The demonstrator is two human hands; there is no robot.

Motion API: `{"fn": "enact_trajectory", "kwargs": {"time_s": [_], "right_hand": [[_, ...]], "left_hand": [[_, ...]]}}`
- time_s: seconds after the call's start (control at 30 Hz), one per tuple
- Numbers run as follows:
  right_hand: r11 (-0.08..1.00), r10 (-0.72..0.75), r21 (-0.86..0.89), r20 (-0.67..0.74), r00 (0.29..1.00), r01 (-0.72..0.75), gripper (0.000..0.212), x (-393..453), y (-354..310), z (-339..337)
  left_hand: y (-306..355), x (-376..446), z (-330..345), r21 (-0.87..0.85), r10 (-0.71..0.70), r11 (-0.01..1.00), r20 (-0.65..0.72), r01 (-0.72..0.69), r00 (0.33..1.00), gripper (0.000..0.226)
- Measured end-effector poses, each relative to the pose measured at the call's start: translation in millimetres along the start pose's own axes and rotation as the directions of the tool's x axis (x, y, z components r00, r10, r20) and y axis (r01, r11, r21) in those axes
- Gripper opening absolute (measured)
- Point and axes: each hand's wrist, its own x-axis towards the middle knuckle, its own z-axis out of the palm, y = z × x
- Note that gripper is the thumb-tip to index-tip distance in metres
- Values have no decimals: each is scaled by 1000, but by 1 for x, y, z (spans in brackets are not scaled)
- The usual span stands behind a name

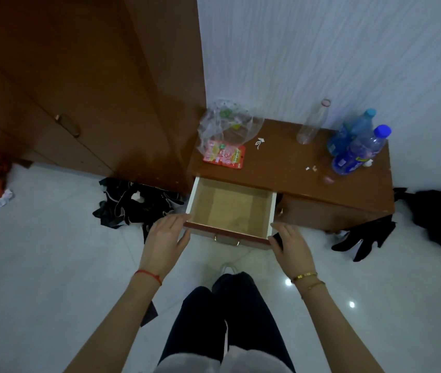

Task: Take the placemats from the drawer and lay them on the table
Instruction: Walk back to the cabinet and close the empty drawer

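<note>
Left hand [167, 234] and right hand [290, 244] flat-fingered at pulled-out drawer [230, 208], bare inside

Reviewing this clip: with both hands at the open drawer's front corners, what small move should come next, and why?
Probably push the drawer shut. It stands pulled out, and its visible floor shows only a flat tan lining, no clear placemat. The left hand and right hand rest open at its front corners, placed to press it in.

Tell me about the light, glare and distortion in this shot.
Head view: dim overall, corners dark; wide-angle bend bows the wardrobe and wall; two lamp glints on the glossy floor; drawer reasonably sharp, both hands at its front corners slightly soft.
</note>
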Motion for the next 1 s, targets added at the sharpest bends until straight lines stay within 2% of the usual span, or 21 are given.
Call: {"fn": "enact_trajectory", "kwargs": {"time_s": [0.23, 0.3, 0.43, 0.5, 0.77, 1.0], "right_hand": [[999, -37, -37, -43, 998, 36, 24, 26, 69, 139], [997, -60, -50, -60, 996, 57, 31, 28, 91, 173], [989, -135, -85, -127, 983, 125, 48, 25, 126, 225], [985, -156, -101, -171, 973, 140, 49, 24, 139, 245], [946, -302, -234, -394, 868, 223, 38, 27, 162, 289], [959, -264, -215, -421, 868, 187, 53, 48, 167, 284]], "left_hand": [[-81, 10, 147, 5, 61, 998, 20, -61, 998, 41], [-102, 8, 189, 8, 99, 995, 8, -99, 995, 42], [-131, 3, 253, 58, 163, 986, -84, -159, 983, 41], [-142, 2, 276, 66, 191, 981, -141, -183, 971, 40], [-166, 4, 324, 119, 245, 968, -294, -219, 924, 37], [-164, 26, 330, 120, 234, 971, -310, -207, 921, 39]]}}
